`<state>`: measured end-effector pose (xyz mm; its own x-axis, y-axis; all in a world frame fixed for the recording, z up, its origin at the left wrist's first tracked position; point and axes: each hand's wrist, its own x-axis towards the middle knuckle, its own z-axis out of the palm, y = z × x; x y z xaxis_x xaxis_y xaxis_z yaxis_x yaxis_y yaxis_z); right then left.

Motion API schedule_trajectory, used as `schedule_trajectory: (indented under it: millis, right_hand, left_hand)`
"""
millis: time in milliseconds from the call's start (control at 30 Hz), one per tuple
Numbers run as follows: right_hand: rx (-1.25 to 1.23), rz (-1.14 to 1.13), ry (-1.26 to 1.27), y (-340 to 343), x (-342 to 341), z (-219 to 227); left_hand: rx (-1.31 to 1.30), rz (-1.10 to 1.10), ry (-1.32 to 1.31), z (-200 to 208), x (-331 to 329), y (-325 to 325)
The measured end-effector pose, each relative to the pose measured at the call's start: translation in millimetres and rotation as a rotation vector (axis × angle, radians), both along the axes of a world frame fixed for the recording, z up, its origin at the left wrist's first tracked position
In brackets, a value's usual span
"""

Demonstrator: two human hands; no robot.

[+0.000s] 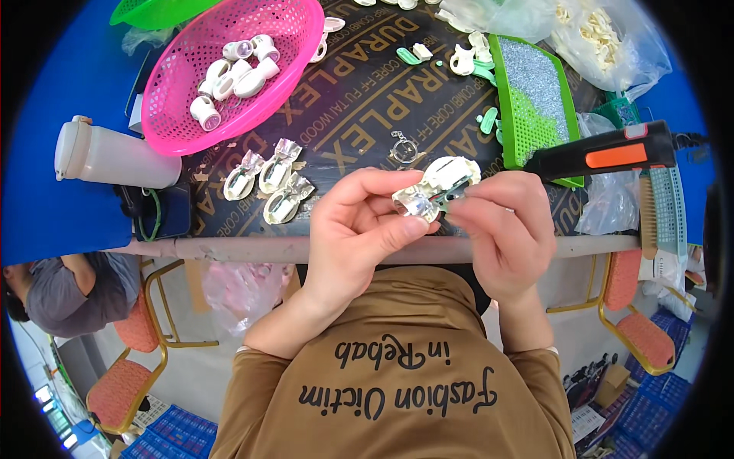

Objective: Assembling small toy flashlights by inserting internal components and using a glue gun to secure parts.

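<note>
Near the table's front edge, my left hand (348, 237) grips a small cream plastic housing (447, 172) between thumb and fingers. A shiny silver reflector cup (415, 203) sits at its near end. From the other side, the bent fingers of my right hand (514, 229) close on the same housing, pinching at a small dark green part inside it. The fingertips partly hide that part. Several similar open housings with silver reflectors (283, 199) lie to the left of my hands. Beyond my hands rests a metal key ring (405, 149).
A pink basket (157, 115) with several white lamp-like pieces stands far left, behind a white bottle (115, 157). At right are a green tray (502, 92) of small metal parts, a black-and-orange tool (627, 151) and a brush (648, 210). Another person (84, 287) sits at left.
</note>
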<state>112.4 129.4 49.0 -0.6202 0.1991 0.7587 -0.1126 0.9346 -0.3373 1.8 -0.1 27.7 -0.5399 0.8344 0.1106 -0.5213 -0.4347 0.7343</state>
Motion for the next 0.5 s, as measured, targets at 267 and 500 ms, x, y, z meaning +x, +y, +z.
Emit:
schedule_trajectory:
  millis: [267, 500]
  right_hand:
    - [0.157, -0.003, 0.056, 1.7, 0.5, -0.8]
    - [-0.124, 0.066, 0.064, -1.3, 3.9, 10.8]
  left_hand:
    - [0.004, -0.019, -0.059, 4.1, -0.5, -5.6]
    - [0.027, -0.036, -0.029, 6.5, -0.3, -8.9]
